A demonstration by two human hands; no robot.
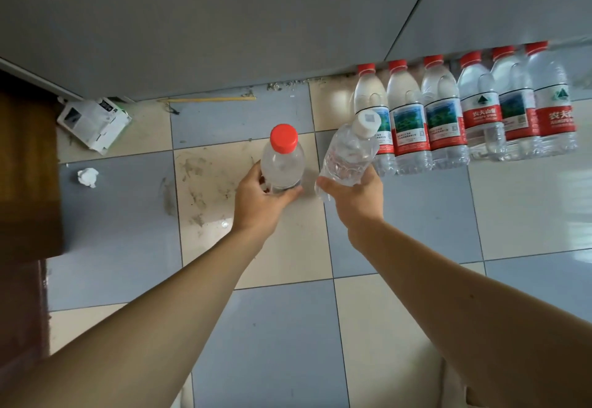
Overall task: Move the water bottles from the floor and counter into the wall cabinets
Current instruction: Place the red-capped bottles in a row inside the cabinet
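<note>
Floor (121,241): checkered tiles, six bottles (464,113) along the cabinet (224,23).
Left grip (259,199): closed around red-cap bottle (283,158).
Right grip (355,196): closed around white-cap bottle (349,154), tilted.

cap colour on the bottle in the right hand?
White, with a printed code on top, on the bottle in the right hand; head view.

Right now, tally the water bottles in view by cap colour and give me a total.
Red-capped bottles: 7, one in the left hand, six standing in a row on the floor by the cabinet.
White-capped bottles: 1, held tilted in the right hand.
Total: 8 bottles.
</note>
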